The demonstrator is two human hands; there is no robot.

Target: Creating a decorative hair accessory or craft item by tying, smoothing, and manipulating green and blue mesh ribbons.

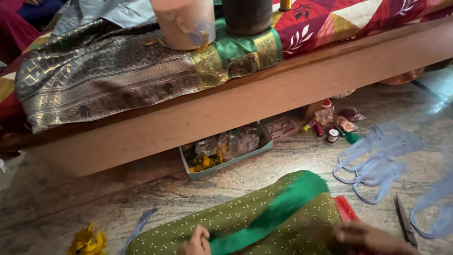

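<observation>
My left hand (197,242) rests at the bottom edge on a green dotted cloth (245,222) draped over my lap, fingers curled against a bright green band (283,203) that runs across it. My right hand (368,236) lies blurred at the bottom right on the same cloth, near a strip of red fabric (347,208). Whether either hand pinches the cloth is unclear.
Dark scissors (405,219) lie on the stone floor beside pale blue ribbon loops (377,160). A wooden bed frame (264,94) carries folded brocade fabric (104,71). Under it sit an open teal box (226,148) and thread spools (330,130). Yellow flowers (87,241) lie at left.
</observation>
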